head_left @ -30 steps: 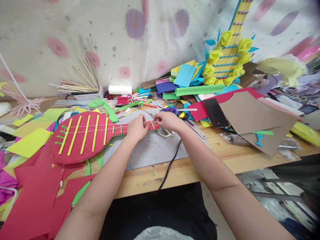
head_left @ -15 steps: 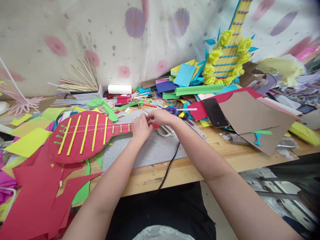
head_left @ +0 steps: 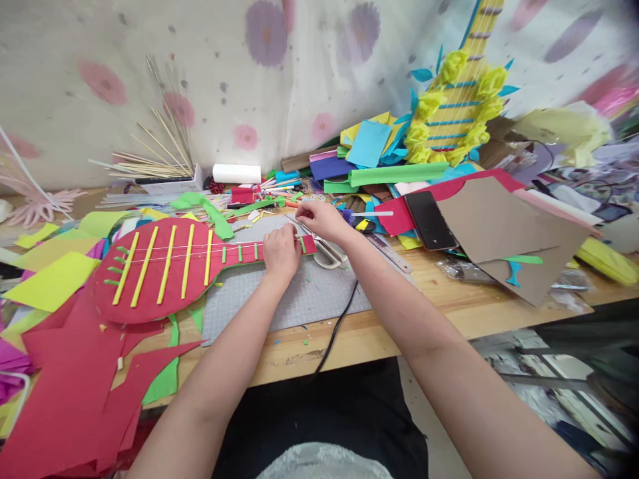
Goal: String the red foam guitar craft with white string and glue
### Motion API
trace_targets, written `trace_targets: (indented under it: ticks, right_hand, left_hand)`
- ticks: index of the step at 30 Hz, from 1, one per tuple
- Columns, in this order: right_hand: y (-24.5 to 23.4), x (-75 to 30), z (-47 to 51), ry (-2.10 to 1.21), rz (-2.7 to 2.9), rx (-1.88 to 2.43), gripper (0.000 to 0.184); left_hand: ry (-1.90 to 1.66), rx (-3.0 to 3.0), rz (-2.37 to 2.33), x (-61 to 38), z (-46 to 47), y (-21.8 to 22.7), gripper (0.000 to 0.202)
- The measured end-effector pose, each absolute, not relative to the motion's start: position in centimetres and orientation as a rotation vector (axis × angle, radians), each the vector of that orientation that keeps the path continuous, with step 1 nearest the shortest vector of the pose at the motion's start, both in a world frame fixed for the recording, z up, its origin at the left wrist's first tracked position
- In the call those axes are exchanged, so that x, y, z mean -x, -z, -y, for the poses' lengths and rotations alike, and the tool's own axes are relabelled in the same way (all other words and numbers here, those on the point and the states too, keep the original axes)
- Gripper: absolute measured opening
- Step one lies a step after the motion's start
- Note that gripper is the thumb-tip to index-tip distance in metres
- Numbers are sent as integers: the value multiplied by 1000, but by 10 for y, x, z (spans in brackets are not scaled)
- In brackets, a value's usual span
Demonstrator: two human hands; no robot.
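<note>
Lifting off the red foam guitar, the right hand now hovers just beyond the left hand, fingers pinched narrow on something too fine to tell, while left fingers press its neck flat, suggesting that spot is finished.

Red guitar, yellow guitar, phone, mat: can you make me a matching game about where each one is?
1 red guitar
2 yellow guitar
3 phone
4 mat

a stands up at the back
b pressed by the left hand
c grey, under the red guitar's neck
d black, beside the cardboard

Pairs: 1-b, 2-a, 3-d, 4-c
</note>
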State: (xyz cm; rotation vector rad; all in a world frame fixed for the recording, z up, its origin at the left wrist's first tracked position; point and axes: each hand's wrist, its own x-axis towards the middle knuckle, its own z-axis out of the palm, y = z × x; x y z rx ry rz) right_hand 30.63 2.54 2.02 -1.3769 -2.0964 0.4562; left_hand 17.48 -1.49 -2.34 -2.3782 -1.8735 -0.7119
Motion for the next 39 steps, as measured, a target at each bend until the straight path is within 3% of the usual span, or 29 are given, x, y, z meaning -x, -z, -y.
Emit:
trace_targets:
  ticks: [5,17,24,29,35,39]
  right_hand:
    - [-4,-295,-36,-320,2177,1276,19]
    - [23,-298,-43,-380,2099,1332,20]
    - [24,-296,-43,-375,2141,1352,18]
    - [22,-304,-28,-281,2109,1294,28]
    - [28,-310,4,-203,2025,1300,7]
    - [35,-307,12,-207,1992,1354,7]
  left_hand:
    - [674,2359,1801,-172,17,28,17]
    - [730,2378,1775,-174,19,32,24]
    - [772,2364,1782,-170,18,33,19]
    - [865,2326,1880,-171,20,32,16]
    - [1013,2264,2033,-173,21,32,12]
    - [1028,2277,2076,-173,21,32,12]
